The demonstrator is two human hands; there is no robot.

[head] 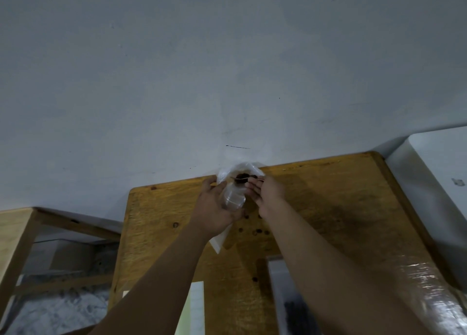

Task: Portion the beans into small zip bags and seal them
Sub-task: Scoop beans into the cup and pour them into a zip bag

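Head view: the left hand curls round a clear cup, which is tilted toward the bag held above the far edge of the table. The right hand pinches the rim of the bag's mouth with its fingertips. Dark beans sit at the bag's mouth. Loose beans lie on the table below the hands.

table: amber wood grain | beans: dark brown | bag: clear | wall: grey-white
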